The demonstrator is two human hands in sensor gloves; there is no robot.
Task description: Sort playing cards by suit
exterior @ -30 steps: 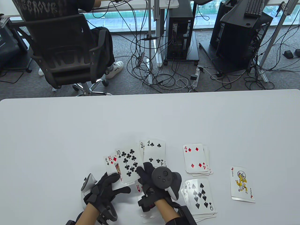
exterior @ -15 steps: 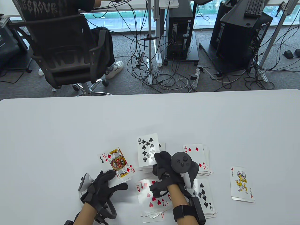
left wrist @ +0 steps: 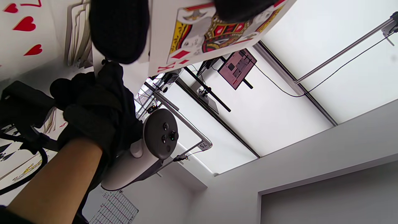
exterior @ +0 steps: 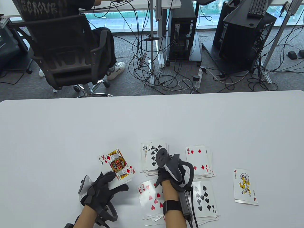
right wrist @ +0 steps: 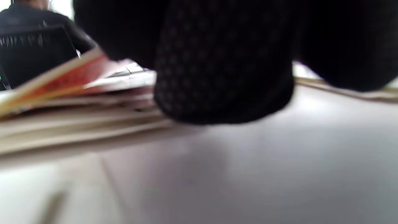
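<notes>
Nearest us, at the bottom edge of the table view, our forearms come in cut off at the frame. Our left hand [exterior: 104,190] holds a small fan of cards; the king of diamonds [exterior: 117,164] lies on top, pinched between thumb and fingers, and the cards under it show only a sliver of a black corner mark that we cannot read. In the left wrist view the same king sits between two gloved fingertips [left wrist: 118,31].

Between our arms lies the hearts pile [exterior: 152,199], a seven on top and a king's corner beside it; our right forearm covers its right side, and its lower cards show only edges. Just right of that arm is the spades pile [exterior: 205,197], nine on top, its left part hidden by the cable and strap.

Our right hand [exterior: 169,172] is lowered at the near edge of the clubs pile [exterior: 153,155], whose ten lies on top with a queen's corner peeking out left. The tracker hides the fingers from above, and the right wrist view is a blur of dark glove close to the table [exterior: 71,123] beside the card edges, so we cannot tell whether they grip anything.

Further right lie the diamonds pile [exterior: 198,160], a four on top, and, apart, a single joker [exterior: 245,186].
</notes>
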